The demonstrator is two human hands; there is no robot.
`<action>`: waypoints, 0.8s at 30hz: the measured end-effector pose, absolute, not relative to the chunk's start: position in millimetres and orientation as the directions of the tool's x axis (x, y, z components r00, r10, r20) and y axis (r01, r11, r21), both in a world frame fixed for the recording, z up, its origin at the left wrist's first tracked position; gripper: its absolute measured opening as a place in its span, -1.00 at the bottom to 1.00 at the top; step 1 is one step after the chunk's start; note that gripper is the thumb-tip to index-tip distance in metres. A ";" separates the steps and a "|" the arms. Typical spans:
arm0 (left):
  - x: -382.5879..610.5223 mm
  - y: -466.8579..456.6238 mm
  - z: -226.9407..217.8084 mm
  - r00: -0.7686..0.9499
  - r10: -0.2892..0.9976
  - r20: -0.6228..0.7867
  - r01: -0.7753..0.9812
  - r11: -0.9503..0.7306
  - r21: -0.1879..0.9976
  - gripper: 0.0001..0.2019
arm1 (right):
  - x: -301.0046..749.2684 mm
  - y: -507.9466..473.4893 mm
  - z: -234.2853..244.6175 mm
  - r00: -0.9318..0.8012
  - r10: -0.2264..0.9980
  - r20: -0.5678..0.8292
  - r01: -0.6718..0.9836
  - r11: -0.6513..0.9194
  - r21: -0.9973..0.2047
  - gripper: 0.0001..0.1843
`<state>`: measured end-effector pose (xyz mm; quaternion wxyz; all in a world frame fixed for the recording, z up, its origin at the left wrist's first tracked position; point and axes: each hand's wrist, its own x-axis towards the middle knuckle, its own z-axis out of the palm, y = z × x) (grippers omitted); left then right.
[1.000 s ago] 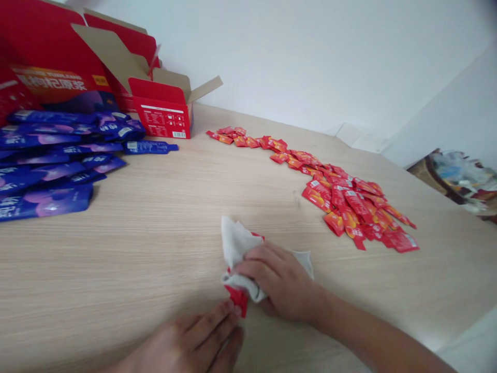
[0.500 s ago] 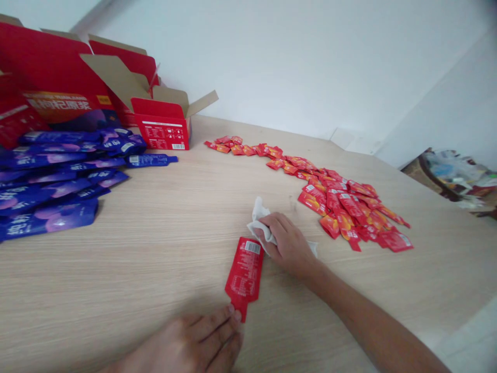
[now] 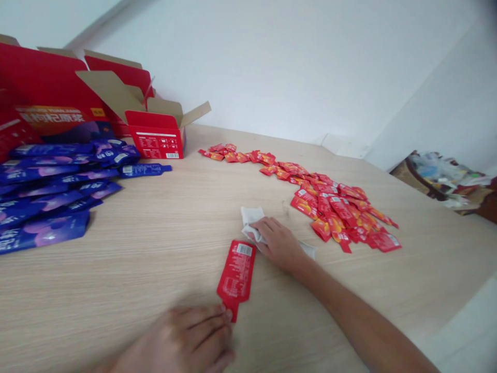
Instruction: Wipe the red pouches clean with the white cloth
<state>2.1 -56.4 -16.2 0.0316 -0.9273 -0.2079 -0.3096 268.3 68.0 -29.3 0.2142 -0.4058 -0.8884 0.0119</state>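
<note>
The red sachet (image 3: 236, 272) now lies clear of the white wipe (image 3: 251, 220), its spout pinched in your left grip (image 3: 182, 336); your right grip (image 3: 277, 244) stays closed on the wipe.

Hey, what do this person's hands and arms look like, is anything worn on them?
The left hand and right hand are bare, with no gloves or rings showing. The right forearm is bare too, with no sleeve, watch or bracelet in view.
</note>
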 end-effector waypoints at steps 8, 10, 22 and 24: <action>8.1 -37.0 -24.9 0.650 0.621 0.438 0.536 -0.783 0.316 -0.72 | 283.7 63.8 -2.9 -0.302 0.788 0.537 0.782 0.527 -0.332 -0.69; 12.2 -33.9 -28.0 0.634 0.687 0.355 0.620 -0.726 0.296 -0.57 | 280.8 60.1 1.2 -0.305 0.819 0.486 0.799 0.497 -0.337 -0.69; 52.0 -1.7 -0.1 0.460 0.886 0.060 0.852 -0.460 0.248 -0.65 | 323.2 71.7 -10.1 -0.329 0.941 0.082 0.906 0.339 -0.254 -0.67; 50.0 3.3 5.2 0.453 0.890 0.045 0.841 -0.443 0.311 -0.63 | 333.0 74.5 -9.9 -0.320 0.945 0.070 0.908 0.327 -0.261 -0.65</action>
